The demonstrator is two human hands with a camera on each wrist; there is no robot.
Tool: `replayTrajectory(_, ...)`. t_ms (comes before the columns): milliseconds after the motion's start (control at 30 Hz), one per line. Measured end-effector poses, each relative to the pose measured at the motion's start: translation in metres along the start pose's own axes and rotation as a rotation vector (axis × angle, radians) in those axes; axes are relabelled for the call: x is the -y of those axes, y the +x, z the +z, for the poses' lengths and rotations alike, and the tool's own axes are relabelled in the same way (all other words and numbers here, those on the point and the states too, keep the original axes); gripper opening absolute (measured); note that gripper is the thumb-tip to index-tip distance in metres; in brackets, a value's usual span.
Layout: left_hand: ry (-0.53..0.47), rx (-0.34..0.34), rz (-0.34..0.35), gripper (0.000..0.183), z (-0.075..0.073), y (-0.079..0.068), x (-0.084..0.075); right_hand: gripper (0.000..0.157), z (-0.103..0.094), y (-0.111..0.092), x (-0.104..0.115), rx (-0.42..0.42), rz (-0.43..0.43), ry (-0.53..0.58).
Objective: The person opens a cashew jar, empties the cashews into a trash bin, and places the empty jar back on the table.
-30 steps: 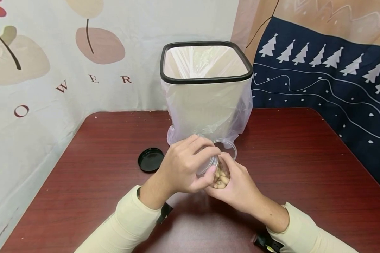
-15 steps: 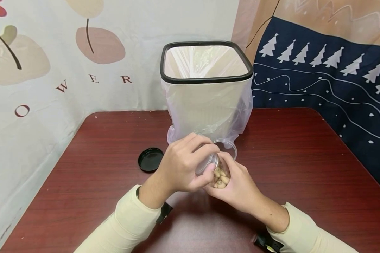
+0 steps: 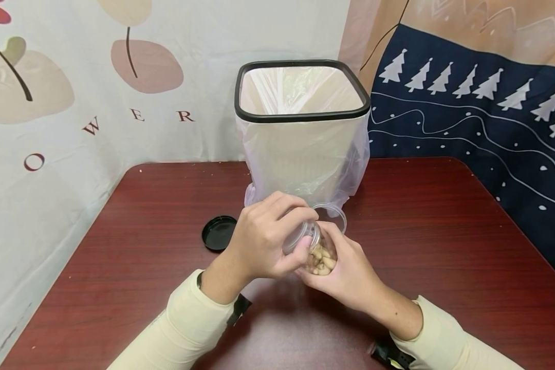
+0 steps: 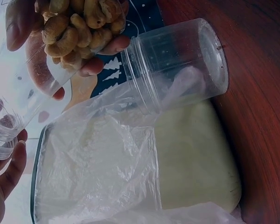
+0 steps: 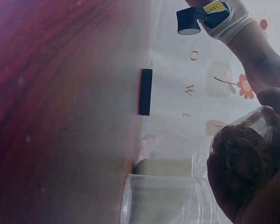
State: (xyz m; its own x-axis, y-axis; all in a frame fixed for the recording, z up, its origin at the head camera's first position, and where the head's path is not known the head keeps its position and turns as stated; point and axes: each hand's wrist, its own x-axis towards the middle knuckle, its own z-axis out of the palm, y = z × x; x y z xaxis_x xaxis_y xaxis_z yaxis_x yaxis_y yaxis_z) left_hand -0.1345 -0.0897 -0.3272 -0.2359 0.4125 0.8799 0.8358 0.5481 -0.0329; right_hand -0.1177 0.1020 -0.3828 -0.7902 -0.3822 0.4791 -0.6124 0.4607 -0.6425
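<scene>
Both hands hold one clear plastic jar (image 3: 315,237), tilted, with cashews (image 4: 79,35) gathered at its base. My right hand (image 3: 353,270) grips the base end, its fingers wrapped round the cashew-filled part. Thumb and fingers of my left hand (image 3: 265,236) curl about the threaded neck, shown in the left wrist view at the lower left. No lid is on this neck. Just behind the hands, a second clear jar (image 4: 182,65) stands upright and lidless on the table, partly hidden in the head view. A black lid (image 3: 218,234) lies left of my left hand.
A pale trash bin (image 3: 300,118) with a black rim and a thin plastic liner stands at the back of the dark red table (image 3: 134,246). Printed cloths hang behind, with a navy tree-patterned one (image 3: 472,118) on the right.
My left hand has shifted slightly up and left at the jar's neck, so more of the threaded neck shows. The right hand stays nearly still.
</scene>
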Motion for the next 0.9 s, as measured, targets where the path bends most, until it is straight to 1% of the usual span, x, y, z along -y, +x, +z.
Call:
replayTrajectory(233, -0.014, -0.006, -0.022, 0.035, -0.0015, -0.0004, 0.0013, 0.072, -0.0024, 0.0003, 0.0009, -0.015, 0.004, 0.021)
replayTrajectory(467, -0.049, -0.054, -0.03, 0.039, -0.0031, 0.0001, 0.0035, 0.072, -0.0038, 0.0014, 0.0016, -0.017, 0.011, 0.025)
replayTrajectory(667, -0.054, -0.078, -0.045, 0.035, -0.0033, 0.0015, 0.0046, 0.072, -0.0046, 0.0018, 0.0013, -0.019, 0.009, 0.04)
replayTrajectory(900, -0.07, -0.099, -0.032, 0.034, -0.0026, 0.001, 0.0059, 0.072, -0.0059, 0.0021, 0.0013, -0.022, 0.014, 0.046)
